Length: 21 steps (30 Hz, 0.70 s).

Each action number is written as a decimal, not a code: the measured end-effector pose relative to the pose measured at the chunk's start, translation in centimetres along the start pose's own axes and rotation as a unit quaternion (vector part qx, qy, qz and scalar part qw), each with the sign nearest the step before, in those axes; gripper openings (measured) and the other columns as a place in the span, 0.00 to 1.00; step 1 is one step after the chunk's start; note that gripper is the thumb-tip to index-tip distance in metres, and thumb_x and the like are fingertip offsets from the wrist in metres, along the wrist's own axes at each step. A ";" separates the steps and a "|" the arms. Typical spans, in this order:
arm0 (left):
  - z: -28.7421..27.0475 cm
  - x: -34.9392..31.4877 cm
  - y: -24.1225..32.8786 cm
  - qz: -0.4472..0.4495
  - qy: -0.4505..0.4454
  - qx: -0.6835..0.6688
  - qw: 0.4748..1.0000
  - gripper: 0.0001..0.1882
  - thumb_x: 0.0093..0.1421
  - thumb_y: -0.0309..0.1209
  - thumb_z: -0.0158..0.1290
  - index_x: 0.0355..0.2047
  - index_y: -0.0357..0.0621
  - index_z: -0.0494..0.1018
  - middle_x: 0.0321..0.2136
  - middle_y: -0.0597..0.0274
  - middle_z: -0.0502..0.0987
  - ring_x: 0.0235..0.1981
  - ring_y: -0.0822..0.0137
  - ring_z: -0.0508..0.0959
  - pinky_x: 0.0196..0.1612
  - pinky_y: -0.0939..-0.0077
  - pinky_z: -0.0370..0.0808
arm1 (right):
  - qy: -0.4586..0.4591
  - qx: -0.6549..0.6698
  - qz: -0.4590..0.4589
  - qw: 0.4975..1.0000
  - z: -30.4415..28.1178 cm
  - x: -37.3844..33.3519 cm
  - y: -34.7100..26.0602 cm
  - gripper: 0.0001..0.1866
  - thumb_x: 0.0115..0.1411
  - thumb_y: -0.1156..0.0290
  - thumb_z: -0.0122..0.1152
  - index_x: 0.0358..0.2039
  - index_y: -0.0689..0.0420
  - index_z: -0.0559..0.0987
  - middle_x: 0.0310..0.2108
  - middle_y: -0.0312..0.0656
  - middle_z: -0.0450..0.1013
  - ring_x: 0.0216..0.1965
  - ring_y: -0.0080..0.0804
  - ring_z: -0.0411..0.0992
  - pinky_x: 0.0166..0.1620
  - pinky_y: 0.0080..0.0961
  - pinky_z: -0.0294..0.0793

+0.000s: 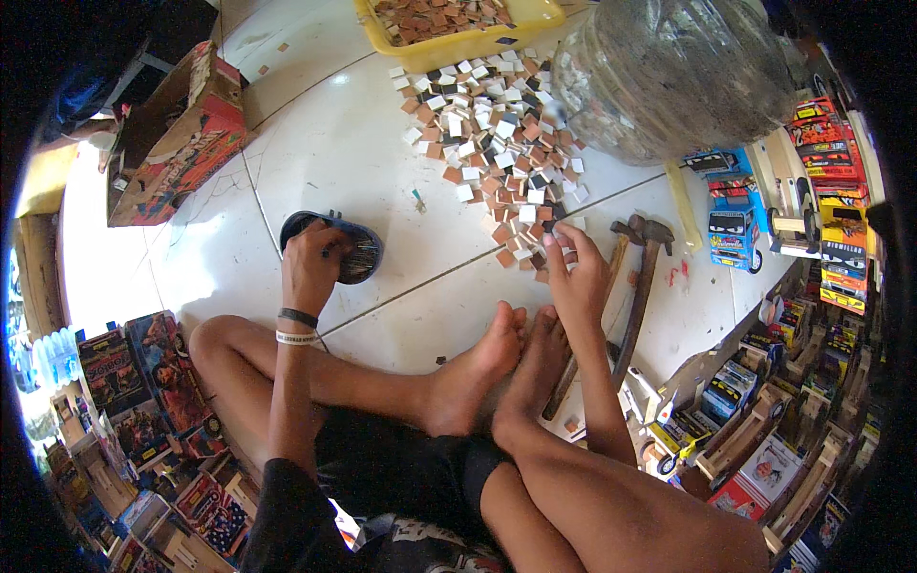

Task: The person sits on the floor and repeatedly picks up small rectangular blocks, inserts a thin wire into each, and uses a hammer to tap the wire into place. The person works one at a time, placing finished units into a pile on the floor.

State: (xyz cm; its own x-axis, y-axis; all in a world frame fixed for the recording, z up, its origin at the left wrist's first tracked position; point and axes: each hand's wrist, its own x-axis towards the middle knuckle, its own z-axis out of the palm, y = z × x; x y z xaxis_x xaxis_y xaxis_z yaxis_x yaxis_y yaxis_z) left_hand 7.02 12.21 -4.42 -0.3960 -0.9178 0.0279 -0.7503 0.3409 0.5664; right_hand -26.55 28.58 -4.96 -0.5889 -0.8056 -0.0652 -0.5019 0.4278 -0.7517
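My left hand (315, 256) reaches into a dark blue oval container (362, 271) of thin metal nails (357, 260) on the floor. Its fingers are curled together inside the rim, and whatever they grip is hidden. Over the near end of a pile of small square wooden pieces (497, 129), white, brown and black, is my right hand (581, 277). Thumb and forefinger come together there in a pinch; I cannot make out what is between them. Two hammers (638, 286) lie beside my right forearm, their heads pointing away from me.
A yellow tub (392, 46) of brown pieces stands at the back, beside a big cloudy plastic bag (669, 81). An open red cardboard box (181, 143) is at the far left. Toy trucks (734, 224) line the right; more wooden toys (172, 477) crowd the near left.
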 end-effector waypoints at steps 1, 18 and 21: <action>-0.2 -0.1 0.0 -0.005 0.002 0.000 1.000 0.06 0.53 0.18 0.63 0.32 0.37 0.84 0.35 0.49 0.84 0.36 0.49 0.85 0.41 0.65 0.80 | 0.006 -0.004 0.011 1.000 0.5 0.4 0.1 0.14 0.66 0.63 0.67 0.46 0.58 0.82 0.38 0.45 0.81 0.34 0.38 0.78 0.39 0.35 0.77; -0.1 -0.7 2.0 -0.150 0.149 -0.566 0.797 0.16 0.73 0.27 0.54 0.56 0.29 0.75 0.42 0.54 0.82 0.45 0.62 0.84 0.54 0.59 0.86 | -0.017 0.179 -0.112 0.977 4.6 0.1 -3.6 0.07 0.62 0.77 0.71 0.40 0.60 0.81 0.34 0.38 0.82 0.33 0.23 0.80 0.37 0.22 0.80; 1.1 -0.5 3.5 -0.189 0.110 -0.602 0.768 0.18 0.73 0.26 0.53 0.60 0.28 0.71 0.47 0.53 0.81 0.48 0.62 0.83 0.57 0.58 0.84 | -0.064 0.165 -0.125 0.976 7.4 0.2 -4.4 0.09 0.62 0.80 0.70 0.42 0.61 0.81 0.36 0.42 0.84 0.34 0.27 0.83 0.37 0.24 0.81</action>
State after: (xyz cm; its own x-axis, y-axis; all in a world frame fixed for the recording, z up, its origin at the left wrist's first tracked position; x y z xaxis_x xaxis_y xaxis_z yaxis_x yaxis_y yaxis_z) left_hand 4.03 14.08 -3.36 -0.0724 -0.9624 -0.2619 0.2951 -0.2715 0.9161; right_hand -19.78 23.46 -6.48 -0.3787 -0.9218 0.0823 -0.3764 0.0722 -0.9236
